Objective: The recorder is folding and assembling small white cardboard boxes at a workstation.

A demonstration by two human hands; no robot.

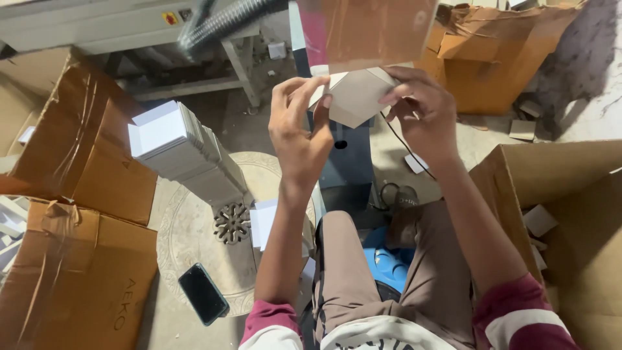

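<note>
Holding a flat, pale grey angular piece of folded cardboard (355, 96) up in front of the chest, the seated person grips it from both sides. The left hand (299, 133) pinches the card's left edge between thumb and fingers; the right hand (420, 110) clasps its right edge, fingers curled over the top corner. The card thus lies between the two hands, touching both, raised well above the lap and just below a brown cardboard panel with a pink strip (366, 31) at the top of the view.

To the person's left, a slanted stack of white folded cards (184, 152) rests on a round pale patterned surface (188, 240), with a smaller stack of white cards (264, 223) just beside the left forearm. A black smartphone (203, 293) lies near the round surface's lower edge. Brown taped cardboard boxes (78, 259) stand further left. An open brown cardboard box (564, 194) holding loose white pieces stands to the right. A blue plastic stool (389, 262) shows between the knees.
</note>
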